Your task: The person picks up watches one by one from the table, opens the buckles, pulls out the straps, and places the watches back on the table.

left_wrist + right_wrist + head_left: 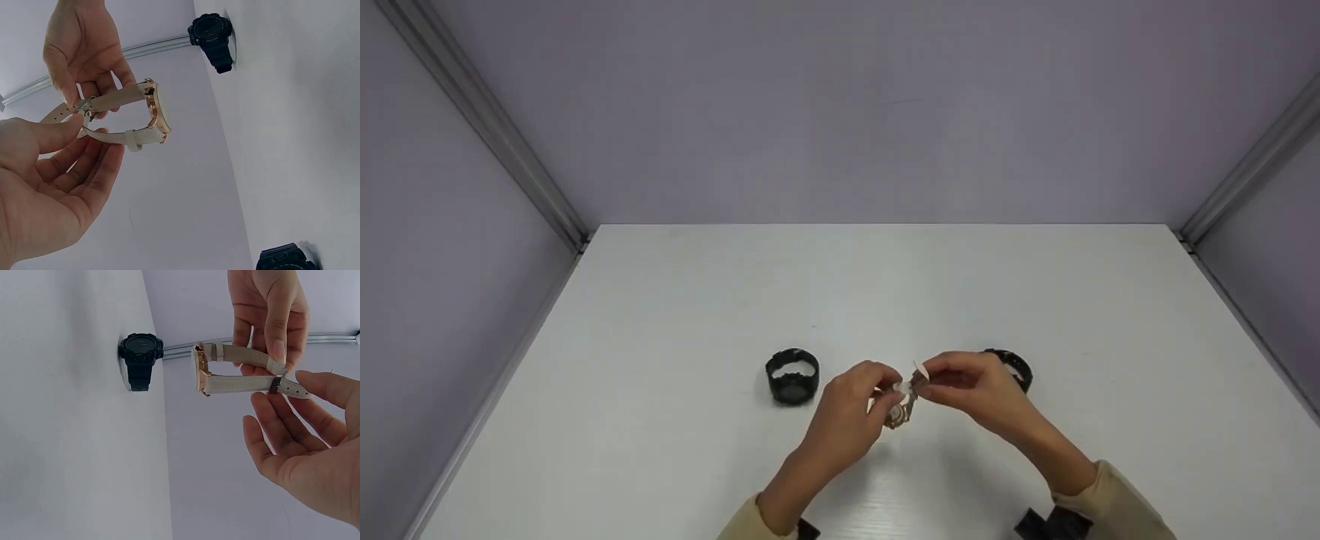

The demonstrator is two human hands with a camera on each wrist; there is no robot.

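A gold-cased watch [901, 405] with a white strap is held above the white table [675, 300], between my two hands. My left hand [887, 391] pinches the strap near the buckle [84, 107], thumb on top and fingers underneath. My right hand [930, 379] pinches the strap's free end [295, 388] against its fingers. In the left wrist view the watch case [154, 107] faces the table. Two black digital watches lie on the table: one [793, 375] left of my left hand, the other [1014, 367] partly hidden behind my right hand.
Grey walls with metal corner rails [487, 120] enclose the table on three sides. The left black watch [138, 354] also shows in the right wrist view, and the right one [211, 34] in the left wrist view.
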